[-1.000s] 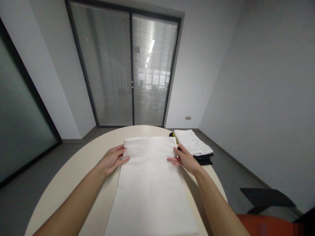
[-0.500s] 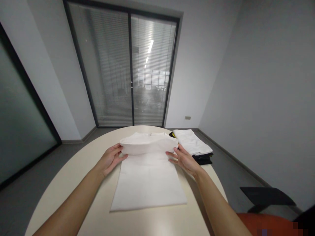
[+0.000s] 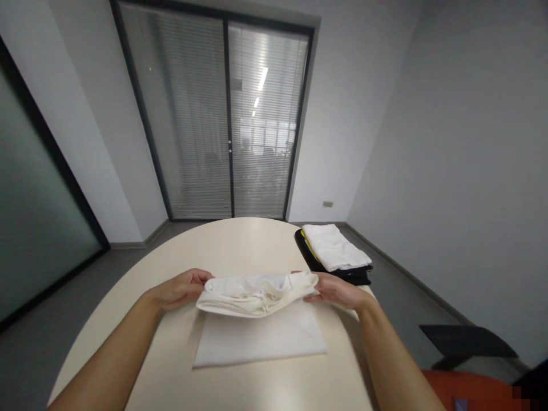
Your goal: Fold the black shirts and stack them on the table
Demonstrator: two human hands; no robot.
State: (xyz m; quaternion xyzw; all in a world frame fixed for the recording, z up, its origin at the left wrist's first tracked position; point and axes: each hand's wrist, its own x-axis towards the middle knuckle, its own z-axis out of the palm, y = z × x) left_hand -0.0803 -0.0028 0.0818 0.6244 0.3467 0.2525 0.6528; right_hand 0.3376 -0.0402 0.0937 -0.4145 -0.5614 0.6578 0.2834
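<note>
A white T-shirt (image 3: 261, 339), folded to a narrow width, lies on the table in front of me. Its far part is raised and doubled over toward me, with the neck opening and a small label showing on top. My left hand (image 3: 182, 289) grips the left end of this raised fold, fingers closed and partly hidden behind the cloth. At the right end, my right hand (image 3: 338, 291) pinches the fold between thumb and fingers; some fingertips are behind the fabric. The near part of the shirt rests flat on the table.
The round cream table (image 3: 240, 245) carries a stack of folded clothes at its right edge: a white garment (image 3: 336, 246) over yellow and black ones (image 3: 357, 277). An orange chair (image 3: 471, 388) with a black armrest (image 3: 468, 341) stands at the right. Beyond are glass doors (image 3: 231, 114).
Both hands have brought the shirt's far part toward me and over the near part. The neck opening now faces up, and bare table shows where the far end lay.
</note>
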